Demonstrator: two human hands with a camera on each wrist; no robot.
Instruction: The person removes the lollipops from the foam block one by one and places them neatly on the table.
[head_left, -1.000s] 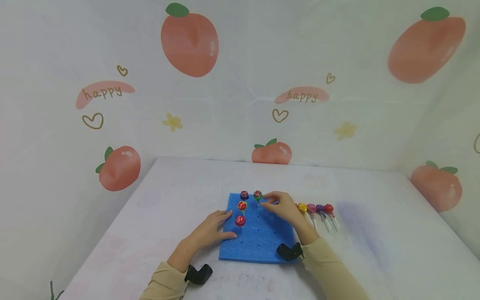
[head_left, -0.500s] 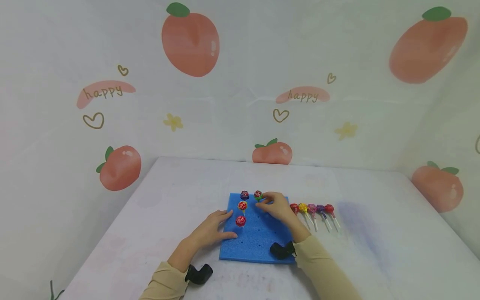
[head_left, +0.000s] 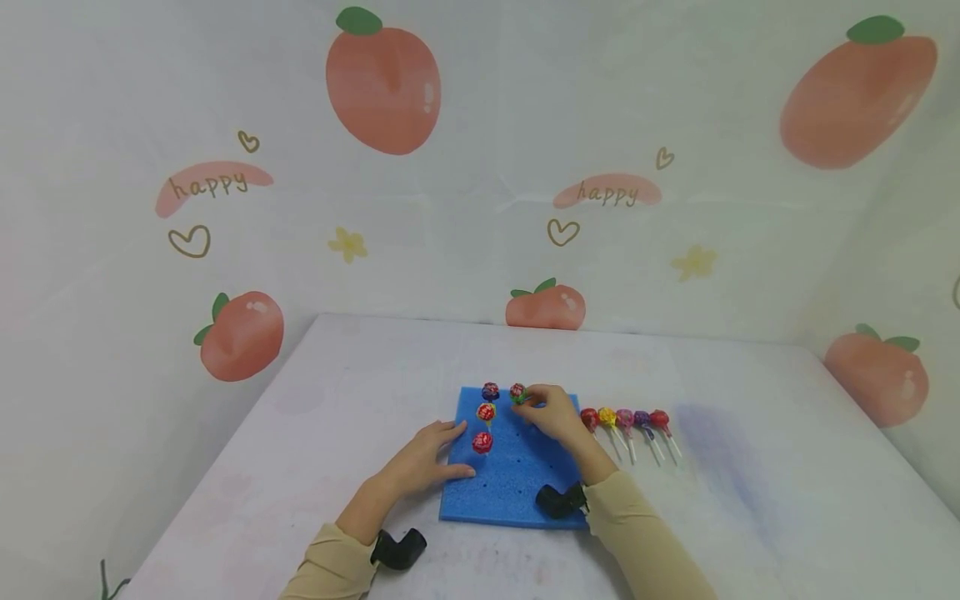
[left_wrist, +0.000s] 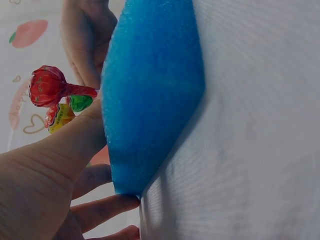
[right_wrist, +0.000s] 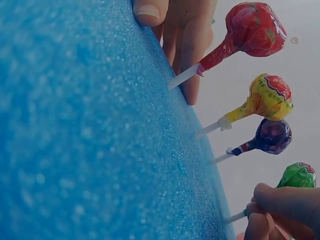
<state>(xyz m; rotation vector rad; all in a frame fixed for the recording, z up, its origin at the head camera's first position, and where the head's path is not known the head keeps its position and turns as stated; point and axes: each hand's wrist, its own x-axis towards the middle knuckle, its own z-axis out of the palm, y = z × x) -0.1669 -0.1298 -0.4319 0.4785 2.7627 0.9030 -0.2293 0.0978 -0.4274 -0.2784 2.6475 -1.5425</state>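
A blue foam board [head_left: 487, 498] lies on the table. Lollipops stand in it on white sticks: a red one [right_wrist: 256, 31], a yellow one [right_wrist: 271, 97] and a dark purple one [right_wrist: 272, 136] along the left side, and a green one [right_wrist: 297, 176] at the far edge. My right hand [head_left: 555, 417] pinches the green lollipop just below its head, its stick meeting the foam. My left hand [head_left: 423, 460] rests at the board's left edge, thumb and fingers spread; in the left wrist view the fingers [left_wrist: 100, 207] touch the board's side.
To the right of the board several more lollipops [head_left: 626, 420] lie in a row on the table, sticks toward me. Small holes dot the board's surface. A cloth printed with peaches hangs behind the table [head_left: 360, 358]. A black wrist mount [head_left: 558, 502] overhangs the board's near right.
My right hand has moved slightly left, and its fingers, apart from the green lollipop at first, now pinch it. My left hand and the other lollipops have kept their places.
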